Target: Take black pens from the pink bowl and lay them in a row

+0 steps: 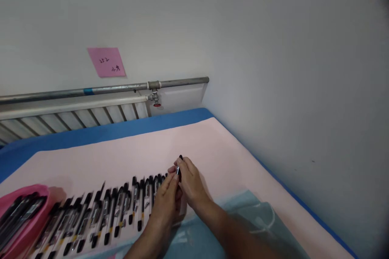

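left hand, right hand, fingertips closed on one slim black item, near rowed pens

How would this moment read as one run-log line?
left hand: holding dark pen-like piece | right hand: on same piece | pink sheet: row of pens | pink container: dark pens inside

- plain pale walls meeting in a corner, kinda dim greyish light
- pink paper stuck up there, handwriting on it
- metal pipe along the back, blue band on it
- white radiator underneath, valve with a red handle
- blue surface shoved in the corner, pale pink sheet on top
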`<act>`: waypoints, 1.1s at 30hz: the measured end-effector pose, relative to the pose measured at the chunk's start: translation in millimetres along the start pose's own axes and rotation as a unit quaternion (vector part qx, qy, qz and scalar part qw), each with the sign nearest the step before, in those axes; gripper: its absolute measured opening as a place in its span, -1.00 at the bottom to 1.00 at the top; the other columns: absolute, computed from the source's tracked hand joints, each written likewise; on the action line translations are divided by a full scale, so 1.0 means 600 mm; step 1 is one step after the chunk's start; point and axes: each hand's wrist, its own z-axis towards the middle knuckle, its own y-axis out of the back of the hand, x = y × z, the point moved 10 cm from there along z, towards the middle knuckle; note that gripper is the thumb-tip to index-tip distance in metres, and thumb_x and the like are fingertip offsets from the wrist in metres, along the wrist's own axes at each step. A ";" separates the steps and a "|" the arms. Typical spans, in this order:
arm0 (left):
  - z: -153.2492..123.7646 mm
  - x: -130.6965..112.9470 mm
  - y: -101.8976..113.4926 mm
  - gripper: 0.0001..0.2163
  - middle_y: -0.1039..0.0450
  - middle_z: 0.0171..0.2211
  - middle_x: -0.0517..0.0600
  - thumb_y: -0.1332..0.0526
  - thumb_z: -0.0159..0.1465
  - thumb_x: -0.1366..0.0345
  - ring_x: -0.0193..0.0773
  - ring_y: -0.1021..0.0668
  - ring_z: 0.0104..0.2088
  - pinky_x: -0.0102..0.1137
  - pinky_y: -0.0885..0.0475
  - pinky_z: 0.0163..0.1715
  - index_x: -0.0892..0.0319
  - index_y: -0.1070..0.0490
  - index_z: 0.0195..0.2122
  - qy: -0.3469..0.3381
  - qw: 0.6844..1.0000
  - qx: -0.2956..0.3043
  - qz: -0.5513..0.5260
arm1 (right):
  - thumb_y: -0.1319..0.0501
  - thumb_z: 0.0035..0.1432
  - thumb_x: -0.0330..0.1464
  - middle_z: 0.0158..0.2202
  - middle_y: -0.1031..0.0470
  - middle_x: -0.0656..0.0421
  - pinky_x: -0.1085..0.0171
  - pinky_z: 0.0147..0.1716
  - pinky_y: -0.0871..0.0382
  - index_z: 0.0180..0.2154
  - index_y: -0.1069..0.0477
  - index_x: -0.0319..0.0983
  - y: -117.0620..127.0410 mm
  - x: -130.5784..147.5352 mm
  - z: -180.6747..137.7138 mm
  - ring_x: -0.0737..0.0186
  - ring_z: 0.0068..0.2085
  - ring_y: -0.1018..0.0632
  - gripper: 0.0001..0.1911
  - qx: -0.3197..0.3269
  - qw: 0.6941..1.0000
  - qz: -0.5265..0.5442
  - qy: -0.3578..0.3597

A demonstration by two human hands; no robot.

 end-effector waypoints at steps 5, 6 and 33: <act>-0.007 0.028 -0.016 -0.43 0.11 -0.77 -0.32 -0.16 0.03 -0.07 -0.52 -0.02 -0.83 -0.61 0.13 -0.82 -0.02 -0.19 0.07 0.052 0.998 0.041 -0.012 | 0.05 0.12 -0.15 -0.56 -0.39 0.21 0.33 -0.47 -0.34 -0.40 -0.22 -0.20 0.005 -0.013 0.010 0.29 -0.49 -0.46 -0.74 -0.042 0.997 0.046 -0.039; -0.007 0.032 -0.018 -0.43 0.09 -0.76 -0.31 -0.16 0.03 -0.08 -0.52 -0.02 -0.83 -0.61 0.13 -0.83 -0.02 -0.19 0.06 0.055 0.997 0.052 -0.009 | 0.04 0.11 -0.15 -0.56 -0.38 0.22 0.33 -0.50 -0.34 -0.39 -0.23 -0.20 0.010 -0.011 0.015 0.29 -0.52 -0.45 -0.74 -0.051 0.995 0.073 -0.038; -0.013 -0.072 0.038 -0.72 -0.26 -0.58 -0.13 -0.13 0.14 0.04 -0.45 -0.29 -0.57 -0.56 -0.19 -0.60 0.20 -0.34 -0.40 -0.231 0.953 -0.025 0.194 | -0.23 -0.10 -0.32 -0.73 -0.15 0.35 0.38 -0.64 -0.05 -0.57 -0.33 -0.23 0.002 0.023 -0.007 0.43 -0.65 -0.19 -0.86 0.042 0.999 0.029 0.016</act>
